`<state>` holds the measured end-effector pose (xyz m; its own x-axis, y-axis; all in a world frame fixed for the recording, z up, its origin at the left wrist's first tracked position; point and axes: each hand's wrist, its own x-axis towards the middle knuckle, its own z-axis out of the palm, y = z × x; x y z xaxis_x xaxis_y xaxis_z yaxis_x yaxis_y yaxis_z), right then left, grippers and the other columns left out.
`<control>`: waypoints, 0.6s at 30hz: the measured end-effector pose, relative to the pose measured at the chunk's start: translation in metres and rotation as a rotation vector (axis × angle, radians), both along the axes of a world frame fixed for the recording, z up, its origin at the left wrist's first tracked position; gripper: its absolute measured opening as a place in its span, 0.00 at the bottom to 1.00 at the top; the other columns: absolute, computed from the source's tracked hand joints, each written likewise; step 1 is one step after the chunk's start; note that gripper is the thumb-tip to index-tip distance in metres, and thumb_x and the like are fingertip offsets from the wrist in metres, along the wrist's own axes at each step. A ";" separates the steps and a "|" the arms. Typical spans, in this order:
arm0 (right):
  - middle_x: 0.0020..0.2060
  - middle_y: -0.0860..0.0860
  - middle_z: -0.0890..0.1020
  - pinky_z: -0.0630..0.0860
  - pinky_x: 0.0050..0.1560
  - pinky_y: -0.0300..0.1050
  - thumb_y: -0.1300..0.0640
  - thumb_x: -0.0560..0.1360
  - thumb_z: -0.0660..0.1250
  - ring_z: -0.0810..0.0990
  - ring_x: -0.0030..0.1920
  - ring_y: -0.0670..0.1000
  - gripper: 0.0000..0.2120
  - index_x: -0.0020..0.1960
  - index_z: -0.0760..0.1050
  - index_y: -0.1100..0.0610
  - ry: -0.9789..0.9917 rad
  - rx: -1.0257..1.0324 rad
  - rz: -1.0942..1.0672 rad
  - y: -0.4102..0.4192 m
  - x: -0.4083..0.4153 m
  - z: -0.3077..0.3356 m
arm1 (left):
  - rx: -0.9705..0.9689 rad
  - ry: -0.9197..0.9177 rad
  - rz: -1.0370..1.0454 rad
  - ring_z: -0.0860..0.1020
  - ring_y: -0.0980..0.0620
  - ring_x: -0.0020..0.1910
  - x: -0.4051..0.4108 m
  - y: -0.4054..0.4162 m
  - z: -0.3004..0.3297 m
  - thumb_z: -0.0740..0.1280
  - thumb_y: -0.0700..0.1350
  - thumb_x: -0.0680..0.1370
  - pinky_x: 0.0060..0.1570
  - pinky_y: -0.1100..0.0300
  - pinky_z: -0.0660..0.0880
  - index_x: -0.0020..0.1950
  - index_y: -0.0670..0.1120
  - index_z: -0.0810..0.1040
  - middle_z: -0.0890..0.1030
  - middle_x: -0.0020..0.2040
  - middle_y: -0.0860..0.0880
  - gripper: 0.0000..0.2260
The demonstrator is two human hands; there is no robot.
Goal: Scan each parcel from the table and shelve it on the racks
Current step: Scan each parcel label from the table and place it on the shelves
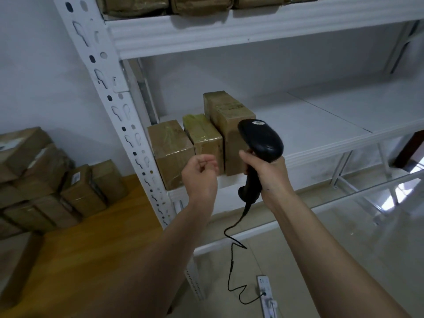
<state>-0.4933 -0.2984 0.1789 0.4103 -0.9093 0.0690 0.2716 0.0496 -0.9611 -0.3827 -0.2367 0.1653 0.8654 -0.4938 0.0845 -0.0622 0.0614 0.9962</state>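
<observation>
Three taped brown parcels stand side by side at the left end of the white rack's middle shelf (321, 125): a left one (171, 152), a middle one (204, 134) and a taller right one (227, 113). My right hand (263, 173) grips the handle of a black barcode scanner (261, 138), held just in front of the tall parcel. My left hand (200, 173) hovers before the middle parcel, fingers loosely curled, holding nothing. A stack of several brown parcels (46, 177) waits on the wooden table (91, 249) at the left.
The scanner's black cable (231, 255) runs down to a white power strip (266, 294) on the tiled floor. More parcels (165, 4) fill the top shelf. The rack's perforated upright (114, 111) stands between table and shelf. A lower shelf rail (321, 207) crosses below.
</observation>
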 end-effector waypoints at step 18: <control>0.27 0.50 0.76 0.73 0.42 0.47 0.58 0.71 0.75 0.75 0.31 0.50 0.07 0.36 0.79 0.55 0.281 0.033 0.557 0.233 0.246 -0.052 | 0.168 0.078 0.283 0.75 0.53 0.35 0.238 0.274 -0.049 0.62 0.34 0.78 0.35 0.61 0.73 0.43 0.47 0.79 0.78 0.37 0.48 0.11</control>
<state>-0.2473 -0.0654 0.1268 0.8216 -0.5537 -0.1355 -0.0671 0.1421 -0.9876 -0.1446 0.0372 0.1163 0.9709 -0.2342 -0.0501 0.0240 -0.1132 0.9933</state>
